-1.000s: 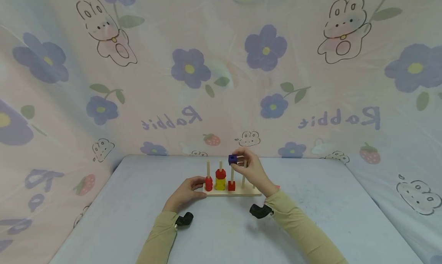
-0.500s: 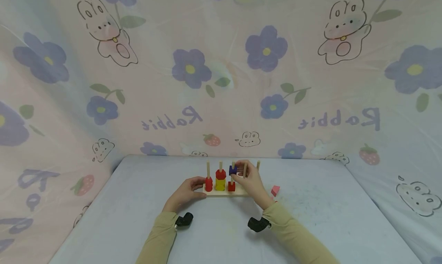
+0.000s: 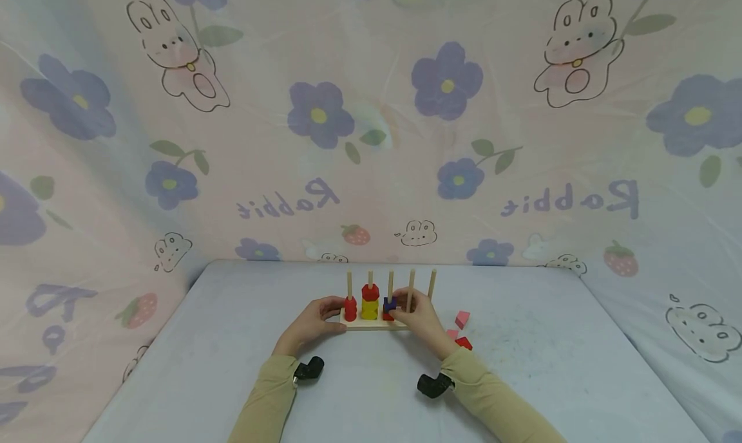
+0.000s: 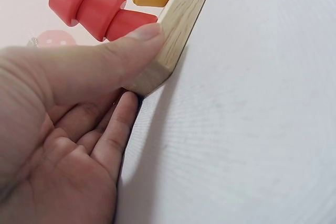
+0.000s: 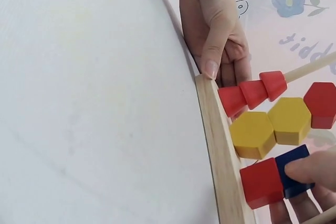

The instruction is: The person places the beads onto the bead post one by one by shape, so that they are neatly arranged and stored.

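A wooden peg board [image 3: 377, 328] with upright pegs stands on the table. My left hand [image 3: 313, 320] grips its left end, the thumb [image 4: 139, 35] along the front edge and the other fingers behind the corner. Between thumb and fingers, my right hand [image 3: 428, 320] pinches a blue square block [image 5: 297, 155] on the middle peg, low down against a red square block [image 5: 261, 183]. Red tapered pieces [image 5: 252, 94] are stacked on the leftmost peg. Beside them, two yellow hexagonal blocks [image 5: 290, 120] sit under a red hexagonal one [image 5: 321, 104].
Two bare pegs, one of them a tall peg [image 3: 432, 285], rise at the board's right, partly behind the right hand. Right of that hand lie a pink block [image 3: 462, 319], another pink piece [image 3: 452, 334] and a red piece [image 3: 464, 343]. A patterned cloth [image 3: 371, 140] hangs behind the table.
My right hand has brought the blue block down from the top of the middle peg to the red square block. The left hand has stayed put. Loose pieces at the right have come into view.
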A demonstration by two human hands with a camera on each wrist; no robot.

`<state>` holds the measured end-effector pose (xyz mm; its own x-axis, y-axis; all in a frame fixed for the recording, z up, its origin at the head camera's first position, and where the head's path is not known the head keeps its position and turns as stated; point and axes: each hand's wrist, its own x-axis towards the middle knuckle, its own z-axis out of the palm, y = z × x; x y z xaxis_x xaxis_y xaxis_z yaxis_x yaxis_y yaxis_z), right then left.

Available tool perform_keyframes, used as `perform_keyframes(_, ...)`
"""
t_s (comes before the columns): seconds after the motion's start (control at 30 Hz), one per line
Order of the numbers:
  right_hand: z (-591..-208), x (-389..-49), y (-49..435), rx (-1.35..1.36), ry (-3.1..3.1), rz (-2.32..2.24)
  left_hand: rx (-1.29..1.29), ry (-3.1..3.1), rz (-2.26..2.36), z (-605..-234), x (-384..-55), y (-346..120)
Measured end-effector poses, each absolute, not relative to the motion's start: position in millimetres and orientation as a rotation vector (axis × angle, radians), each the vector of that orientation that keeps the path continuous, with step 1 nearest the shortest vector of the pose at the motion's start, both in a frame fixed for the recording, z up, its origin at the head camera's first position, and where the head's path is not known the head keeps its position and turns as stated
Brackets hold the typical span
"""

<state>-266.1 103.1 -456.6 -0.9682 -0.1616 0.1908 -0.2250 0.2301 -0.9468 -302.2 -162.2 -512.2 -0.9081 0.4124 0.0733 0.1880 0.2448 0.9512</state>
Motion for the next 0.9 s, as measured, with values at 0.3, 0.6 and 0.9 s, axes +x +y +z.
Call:
perform_keyframes(0.3,-463.0,-268.2,106.2,0.445,-2.39,1.899,0.579,2.316,1.719,-512.2,-303.0,-163.7)
perform_keyframes(0.6,-482.8,-277.5,126.4,0.639,-2.362,1.854,0.586,2.315,1.732,-511.9,-303.0,-163.7)
perform_keyframes(0.9,-470.4,-254.0,156.4,0.712,-2.476,1.781,0.592,2.321,1.722,-510.5,-302.0,-162.1)
